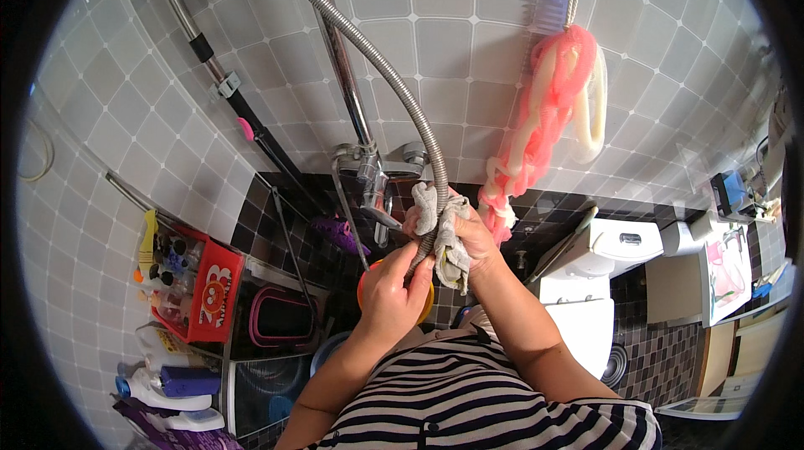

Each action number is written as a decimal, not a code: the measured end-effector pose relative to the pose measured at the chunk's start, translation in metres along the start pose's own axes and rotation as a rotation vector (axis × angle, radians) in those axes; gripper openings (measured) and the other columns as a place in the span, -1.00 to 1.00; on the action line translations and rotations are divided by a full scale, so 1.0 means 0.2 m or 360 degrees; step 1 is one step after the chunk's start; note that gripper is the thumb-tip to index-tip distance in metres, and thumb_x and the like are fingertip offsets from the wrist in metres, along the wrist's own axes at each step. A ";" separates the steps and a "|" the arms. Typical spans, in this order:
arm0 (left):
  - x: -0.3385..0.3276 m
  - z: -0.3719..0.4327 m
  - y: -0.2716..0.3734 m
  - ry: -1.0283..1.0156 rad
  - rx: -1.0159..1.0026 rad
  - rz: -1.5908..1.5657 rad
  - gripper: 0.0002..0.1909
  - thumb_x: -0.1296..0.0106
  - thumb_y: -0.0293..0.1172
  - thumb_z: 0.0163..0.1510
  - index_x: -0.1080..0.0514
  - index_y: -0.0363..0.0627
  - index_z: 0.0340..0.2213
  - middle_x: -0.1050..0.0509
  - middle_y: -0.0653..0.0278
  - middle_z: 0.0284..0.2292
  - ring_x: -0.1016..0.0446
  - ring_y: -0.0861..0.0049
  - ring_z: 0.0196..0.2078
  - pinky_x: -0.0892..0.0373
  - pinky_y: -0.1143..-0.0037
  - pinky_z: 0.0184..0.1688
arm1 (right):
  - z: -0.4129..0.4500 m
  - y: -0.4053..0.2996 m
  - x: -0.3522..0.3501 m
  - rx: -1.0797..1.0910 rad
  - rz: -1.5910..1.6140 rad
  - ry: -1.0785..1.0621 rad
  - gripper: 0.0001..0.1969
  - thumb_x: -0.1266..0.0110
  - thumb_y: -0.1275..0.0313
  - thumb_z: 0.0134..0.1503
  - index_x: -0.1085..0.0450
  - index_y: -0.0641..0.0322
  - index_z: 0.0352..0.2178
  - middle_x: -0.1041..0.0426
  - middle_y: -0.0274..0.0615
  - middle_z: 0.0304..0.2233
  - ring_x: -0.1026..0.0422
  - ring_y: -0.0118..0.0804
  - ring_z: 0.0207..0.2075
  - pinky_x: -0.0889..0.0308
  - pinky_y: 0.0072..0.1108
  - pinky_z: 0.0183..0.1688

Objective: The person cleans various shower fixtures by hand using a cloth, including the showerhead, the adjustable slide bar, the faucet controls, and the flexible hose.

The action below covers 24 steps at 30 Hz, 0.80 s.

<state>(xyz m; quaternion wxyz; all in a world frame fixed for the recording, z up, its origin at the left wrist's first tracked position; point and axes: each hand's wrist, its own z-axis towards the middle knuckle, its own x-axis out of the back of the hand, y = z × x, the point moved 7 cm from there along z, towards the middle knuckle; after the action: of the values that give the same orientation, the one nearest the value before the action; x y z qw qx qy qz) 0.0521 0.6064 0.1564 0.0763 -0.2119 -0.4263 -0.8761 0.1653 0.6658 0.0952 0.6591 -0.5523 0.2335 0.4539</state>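
A ribbed metal shower hose [402,88] hangs down from the top of the head view and passes between my hands. With fingers and thumb, my left hand [392,286] grips the hose low down. My right hand [474,239] holds a damp-looking grey cloth [451,242] that is folded around the hose, part of it bunched on the hose's left side. Just behind the hands is the chrome shower mixer tap [375,186] on the tiled wall. Below them an orange-yellow bucket [426,312] is partly hidden by my hands.
Pink and cream mesh bath scrubbers [546,117] hang at the right beside a purple comb [554,10]. A black-handled pole [264,142] leans at the left. A red basket [217,290] and several bottles stand left; a white toilet [578,337] stands right.
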 end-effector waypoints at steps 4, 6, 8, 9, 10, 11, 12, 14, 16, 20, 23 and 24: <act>0.00 0.01 0.01 -0.0014 -0.0015 0.0006 -0.77 -0.04 -0.53 0.00 -0.39 -0.36 -0.26 -0.49 0.01 -0.44 -0.49 0.15 -0.45 -0.38 0.42 -0.44 | -0.01 0.00 -0.01 0.0008 0.0018 -0.0028 -0.41 -0.27 0.30 -0.10 -0.20 0.30 -0.08 -0.37 -0.07 -0.32 -0.35 -0.13 -0.25 -0.28 -0.33 -0.10; 0.00 0.01 0.00 -0.0012 -0.0015 0.0011 -0.77 -0.04 -0.53 0.00 -0.39 -0.36 -0.26 -0.49 0.02 -0.44 -0.49 0.15 -0.46 -0.38 0.41 -0.44 | -0.01 0.00 -0.01 0.0031 0.0068 -0.0016 -0.43 -0.27 0.31 -0.09 -0.20 0.29 -0.08 -0.36 -0.08 -0.29 -0.34 -0.14 -0.24 -0.27 -0.32 -0.09; 0.00 0.01 0.00 -0.0008 -0.0013 0.0018 -0.77 -0.04 -0.53 0.00 -0.39 -0.36 -0.26 -0.49 0.02 -0.45 -0.49 0.15 -0.46 -0.38 0.41 -0.44 | -0.01 0.00 -0.01 0.0032 0.0066 -0.0014 -0.42 -0.27 0.31 -0.09 -0.20 0.29 -0.07 -0.36 -0.08 -0.28 -0.34 -0.15 -0.24 -0.28 -0.33 -0.10; 0.00 0.01 0.00 -0.0012 -0.0004 0.0021 -0.78 -0.04 -0.53 0.00 -0.39 -0.36 -0.27 -0.49 0.02 -0.45 -0.49 0.15 -0.46 -0.38 0.41 -0.44 | -0.01 0.00 -0.01 0.0036 0.0062 -0.0009 -0.41 -0.27 0.30 -0.09 -0.19 0.30 -0.06 -0.35 -0.07 -0.27 -0.35 -0.16 -0.25 -0.29 -0.34 -0.11; 0.00 0.01 0.00 -0.0015 0.0004 0.0023 -0.78 -0.04 -0.52 0.01 -0.39 -0.36 -0.27 -0.49 0.02 -0.45 -0.49 0.15 -0.47 -0.38 0.41 -0.44 | -0.01 0.00 0.00 0.0037 0.0062 -0.0007 -0.41 -0.27 0.30 -0.09 -0.19 0.30 -0.06 -0.35 -0.07 -0.27 -0.35 -0.16 -0.25 -0.29 -0.34 -0.11; 0.00 0.01 0.00 -0.0017 0.0004 0.0022 -0.78 -0.04 -0.52 0.01 -0.39 -0.36 -0.27 -0.49 0.02 -0.45 -0.49 0.15 -0.47 -0.38 0.41 -0.44 | -0.01 0.00 0.01 0.0027 0.0010 0.0010 -0.39 -0.27 0.30 -0.08 -0.19 0.32 -0.05 -0.35 -0.07 -0.27 -0.35 -0.18 -0.25 -0.30 -0.37 -0.12; 0.00 0.00 0.00 -0.0008 0.0017 0.0021 -0.79 -0.03 -0.52 0.01 -0.40 -0.35 -0.28 -0.49 0.02 -0.46 -0.49 0.15 -0.47 -0.38 0.41 -0.44 | -0.01 0.00 0.02 0.0017 -0.0040 0.0027 -0.38 -0.26 0.30 -0.08 -0.18 0.34 -0.03 -0.36 -0.06 -0.26 -0.36 -0.21 -0.25 -0.31 -0.41 -0.14; 0.00 0.00 0.00 -0.0003 0.0029 0.0020 -0.80 -0.03 -0.51 0.02 -0.40 -0.35 -0.29 -0.49 0.02 -0.46 -0.49 0.15 -0.47 -0.38 0.41 -0.44 | 0.00 -0.01 0.03 0.0045 -0.0043 0.0052 -0.36 -0.26 0.30 -0.08 -0.17 0.36 -0.02 -0.36 -0.05 -0.26 -0.36 -0.22 -0.25 -0.32 -0.43 -0.14; 0.01 -0.01 -0.01 -0.0003 0.0071 -0.0003 -0.81 -0.03 -0.50 0.03 -0.40 -0.35 -0.30 -0.49 0.02 -0.47 -0.48 0.14 -0.48 -0.37 0.41 -0.45 | 0.01 -0.02 0.02 0.0069 -0.0048 0.0085 -0.35 -0.26 0.31 -0.07 -0.15 0.39 -0.01 -0.37 -0.06 -0.26 -0.37 -0.24 -0.24 -0.32 -0.48 -0.14; 0.02 -0.02 -0.03 0.0029 0.0079 -0.0024 -0.81 -0.01 -0.47 0.05 -0.41 -0.36 -0.31 -0.48 0.01 -0.48 -0.48 0.15 -0.48 -0.36 0.42 -0.45 | 0.01 -0.03 -0.02 0.0064 -0.0043 0.0103 -0.35 -0.26 0.32 -0.08 -0.15 0.38 -0.01 -0.37 -0.06 -0.26 -0.38 -0.23 -0.24 -0.33 -0.47 -0.14; 0.02 -0.03 -0.06 -0.0065 0.0179 -0.0110 -0.78 0.05 -0.38 0.14 -0.40 -0.34 -0.30 -0.50 0.09 -0.48 -0.49 0.35 -0.48 -0.35 0.51 -0.42 | 0.02 -0.03 -0.04 0.0075 0.0016 0.0032 -0.34 -0.27 0.33 -0.08 -0.15 0.39 0.00 -0.37 -0.08 -0.24 -0.38 -0.23 -0.23 -0.33 -0.47 -0.14; -0.01 -0.04 -0.13 -0.0162 0.0463 -0.0526 -0.73 0.11 -0.32 0.18 -0.40 -0.33 -0.29 -0.50 0.16 -0.48 -0.47 0.46 -0.46 -0.34 0.56 -0.39 | 0.02 -0.04 -0.03 0.0075 -0.0006 0.0034 -0.33 -0.27 0.33 -0.08 -0.14 0.39 0.00 -0.37 -0.09 -0.25 -0.38 -0.23 -0.23 -0.33 -0.47 -0.14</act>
<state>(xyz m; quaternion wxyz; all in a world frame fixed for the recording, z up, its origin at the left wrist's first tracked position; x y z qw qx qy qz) 0.0426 0.6166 0.1327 -0.0602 -0.1700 -0.5804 -0.7941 0.1680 0.6682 0.1043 0.6703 -0.5419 0.2500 0.4411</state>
